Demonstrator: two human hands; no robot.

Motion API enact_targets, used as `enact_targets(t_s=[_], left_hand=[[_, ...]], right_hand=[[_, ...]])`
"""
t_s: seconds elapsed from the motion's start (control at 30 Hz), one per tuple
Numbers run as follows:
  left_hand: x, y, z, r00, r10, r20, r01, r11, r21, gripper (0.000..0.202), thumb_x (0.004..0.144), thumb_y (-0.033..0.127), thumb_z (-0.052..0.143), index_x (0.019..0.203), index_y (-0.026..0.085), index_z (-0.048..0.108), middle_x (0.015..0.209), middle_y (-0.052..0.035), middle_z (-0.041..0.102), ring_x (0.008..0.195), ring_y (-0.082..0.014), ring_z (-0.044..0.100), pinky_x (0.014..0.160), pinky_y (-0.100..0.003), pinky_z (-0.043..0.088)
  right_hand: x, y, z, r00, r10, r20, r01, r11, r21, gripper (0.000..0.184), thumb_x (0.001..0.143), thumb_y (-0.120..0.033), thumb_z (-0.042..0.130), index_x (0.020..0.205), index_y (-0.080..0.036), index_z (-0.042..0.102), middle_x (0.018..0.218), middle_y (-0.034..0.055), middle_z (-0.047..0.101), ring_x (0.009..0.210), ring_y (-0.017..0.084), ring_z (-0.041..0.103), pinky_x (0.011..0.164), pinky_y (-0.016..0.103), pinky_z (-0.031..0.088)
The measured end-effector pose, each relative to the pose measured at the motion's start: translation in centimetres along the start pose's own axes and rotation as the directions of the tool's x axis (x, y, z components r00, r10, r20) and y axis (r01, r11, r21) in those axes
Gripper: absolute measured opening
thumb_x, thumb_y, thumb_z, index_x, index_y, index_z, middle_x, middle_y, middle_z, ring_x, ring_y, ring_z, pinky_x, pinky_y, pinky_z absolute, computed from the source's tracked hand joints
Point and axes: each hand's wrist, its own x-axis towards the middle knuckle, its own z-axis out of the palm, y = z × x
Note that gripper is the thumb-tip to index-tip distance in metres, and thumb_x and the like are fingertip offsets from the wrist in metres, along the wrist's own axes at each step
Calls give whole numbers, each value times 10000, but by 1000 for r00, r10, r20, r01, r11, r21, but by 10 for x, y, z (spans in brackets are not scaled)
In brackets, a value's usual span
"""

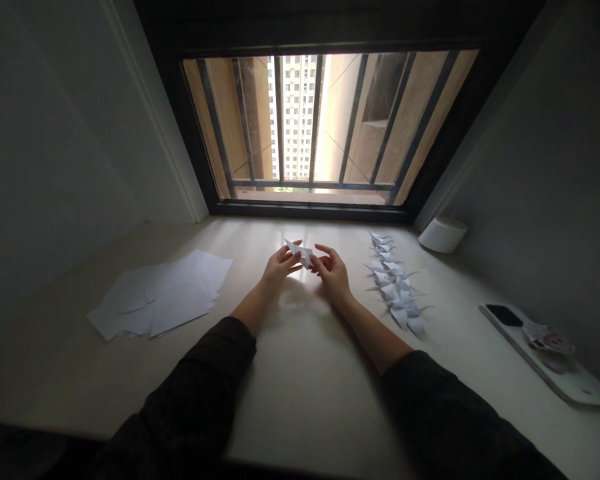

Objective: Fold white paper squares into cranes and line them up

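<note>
The two hands meet over the pale sill [300,387], towards its far edge by the window frame [310,210]; the left hand [279,265] and the right hand [333,272] each pinch one end of a small folded paper piece [300,251], fingertips closed on it, holding it above the surface. Well apart to the left lies a loose fan of white sheets [165,293]; near the right hand a row of folded paper cranes [395,287] runs from the frame back towards the person. Beyond the row a white round container [444,233] sits in the corner; along the right edge lies a flat white device [570,387] carrying a dark phone [503,315] and what may be a printed sticker [550,341], its marking too small to read. Bare surface lies open between the sheets and the cranes, and on down to the dark sleeves [205,400].
</note>
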Motion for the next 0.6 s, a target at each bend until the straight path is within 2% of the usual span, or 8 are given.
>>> enact_targets(t_s=[0.07, 0.17, 0.33, 0.5, 0.6], left_hand=[[0, 2, 0, 1000, -7, -25, 6, 999, -40, 565, 691, 390, 715, 1192, 188, 549, 1028, -93, 632, 926, -206, 604, 891, -402, 436], [0, 3, -2, 1000, -11, -29, 8, 997, -77, 555, 707, 404, 699, 1194, 191, 542, 1055, -101, 631, 941, -213, 608, 895, -401, 436], [1, 2, -4, 1000, -19, 2, 19, 998, -62, 555, 713, 420, 690, 1201, 206, 538, 1112, -115, 626, 989, -223, 600, 912, -397, 419], [1, 0, -4, 1000, -21, 9, 21, 999, -43, 562, 691, 435, 705, 1185, 213, 554, 1099, -106, 627, 968, -216, 605, 903, -385, 415], [2, -1, -4, 999, -33, 10, 33, 999, -26, 553, 677, 438, 716, 1154, 198, 573, 1022, -93, 644, 919, -206, 613, 883, -379, 418]], right_hand=[[0, -2, 1, 998, -39, 39, 40, 999, -13, 503, 724, -412, 634, 1167, -197, 535, 692, 0, 644, 636, 148, 608, 597, 265, 471], [-1, -4, 2, 992, -77, 95, 86, 992, -89, 402, 719, -353, 626, 1093, -210, 593, 784, 21, 658, 700, 152, 604, 611, 265, 473], [-1, -4, 1, 992, -94, 90, 108, 980, -166, 287, 737, -320, 580, 990, -211, 658, 948, 59, 674, 743, 156, 594, 610, 271, 477], [-2, -5, 1, 977, -194, 88, 209, 957, -203, 288, 746, -258, 551, 1009, -217, 661, 913, 46, 647, 718, 140, 572, 590, 254, 469], [-5, -8, 0, 965, -249, 76, 261, 923, -283, 277, 763, -244, 539, 1011, -226, 662, 876, 37, 616, 684, 129, 545, 587, 253, 467]])
